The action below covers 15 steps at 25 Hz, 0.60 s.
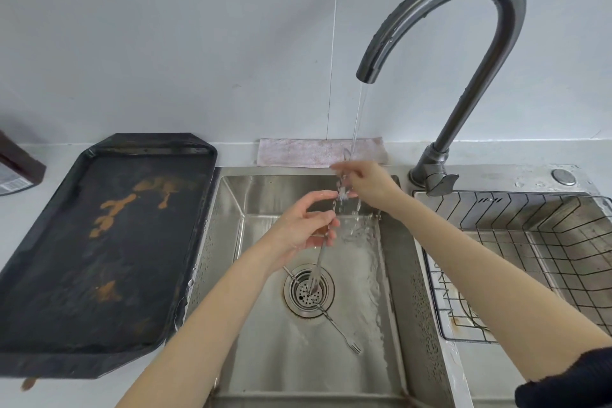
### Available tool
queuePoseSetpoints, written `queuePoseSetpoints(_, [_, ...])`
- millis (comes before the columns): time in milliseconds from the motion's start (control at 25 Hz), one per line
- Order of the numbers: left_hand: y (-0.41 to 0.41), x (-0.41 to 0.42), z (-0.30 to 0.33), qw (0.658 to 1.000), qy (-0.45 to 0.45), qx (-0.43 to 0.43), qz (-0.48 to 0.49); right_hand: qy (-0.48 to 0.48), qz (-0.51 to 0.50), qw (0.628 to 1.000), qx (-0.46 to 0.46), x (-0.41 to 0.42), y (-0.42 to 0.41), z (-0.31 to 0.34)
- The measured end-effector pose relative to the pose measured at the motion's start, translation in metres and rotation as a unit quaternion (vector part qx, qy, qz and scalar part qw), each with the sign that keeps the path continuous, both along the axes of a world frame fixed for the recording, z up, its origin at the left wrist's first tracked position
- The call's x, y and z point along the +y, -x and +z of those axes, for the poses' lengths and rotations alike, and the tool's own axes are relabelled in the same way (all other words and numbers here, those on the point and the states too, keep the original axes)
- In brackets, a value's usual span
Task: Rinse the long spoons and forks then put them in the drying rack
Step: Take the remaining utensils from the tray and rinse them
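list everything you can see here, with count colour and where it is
faucet: 1, dark grey metal, behind the sink, water running
sink: 1, steel, centre
drain strainer: 1, steel, sink floor
held fork: 1, silver, in the left hand, tines down over the drain
loose fork: 1, silver, lying on the sink floor across the drain
utensil under the stream: count and type unclear, silver, in the right hand
drying rack: 1, black wire, right of the sink
tray: 1, black with orange-brown stains, left counter
cloth: 1, pinkish, behind the sink
box: 1, dark brown, far left edge
left hand: over the sink
right hand: under the stream
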<state>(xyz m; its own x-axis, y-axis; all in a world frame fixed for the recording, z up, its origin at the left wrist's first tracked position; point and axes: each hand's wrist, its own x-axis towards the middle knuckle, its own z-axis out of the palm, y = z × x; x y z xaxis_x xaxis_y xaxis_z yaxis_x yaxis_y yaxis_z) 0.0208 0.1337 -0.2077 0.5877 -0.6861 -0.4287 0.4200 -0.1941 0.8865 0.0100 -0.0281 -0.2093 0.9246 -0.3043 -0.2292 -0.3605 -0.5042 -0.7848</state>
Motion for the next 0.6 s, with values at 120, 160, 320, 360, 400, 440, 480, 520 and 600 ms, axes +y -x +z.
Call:
queuePoseSetpoints(120, [-0.002, 0.0, 0.003, 0.999, 0.008, 0.031, 0.005, 0.105, 0.098, 0.989, 0.025, 0.007, 0.016, -0.009])
queuePoseSetpoints(160, [-0.002, -0.001, 0.003, 0.999, 0.016, 0.04, 0.009, 0.119, 0.109, 0.987, 0.024, 0.008, 0.019, -0.011])
queuePoseSetpoints(320, [-0.006, -0.009, 0.005, 0.995, 0.056, 0.073, 0.045, 0.147, 0.097, 0.984, 0.025, 0.008, 0.031, -0.029])
queuePoseSetpoints(360, [-0.008, -0.013, 0.006, 0.995, 0.055, 0.073, 0.048, 0.135, 0.079, 0.987, 0.02, 0.009, 0.035, -0.034])
queuePoseSetpoints(400, [-0.01, -0.017, 0.007, 0.995, 0.05, 0.069, 0.047, 0.121, 0.062, 0.991, 0.012, 0.01, 0.039, -0.038])
queuePoseSetpoints(440, [-0.011, -0.021, 0.009, 0.996, 0.042, 0.064, 0.044, 0.113, 0.046, 0.993, 0.003, 0.013, 0.044, -0.042])
queuePoseSetpoints(480, [-0.012, -0.026, 0.01, 0.997, 0.031, 0.056, 0.039, 0.112, 0.03, 0.993, -0.002, 0.015, 0.049, -0.046])
queuePoseSetpoints(520, [-0.013, -0.03, 0.011, 0.998, 0.014, 0.045, 0.032, 0.118, 0.015, 0.993, -0.005, 0.018, 0.054, -0.05])
queuePoseSetpoints(600, [-0.013, -0.039, 0.01, 0.999, -0.042, -0.005, 0.007, 0.114, -0.015, 0.993, -0.004, 0.023, 0.066, -0.057])
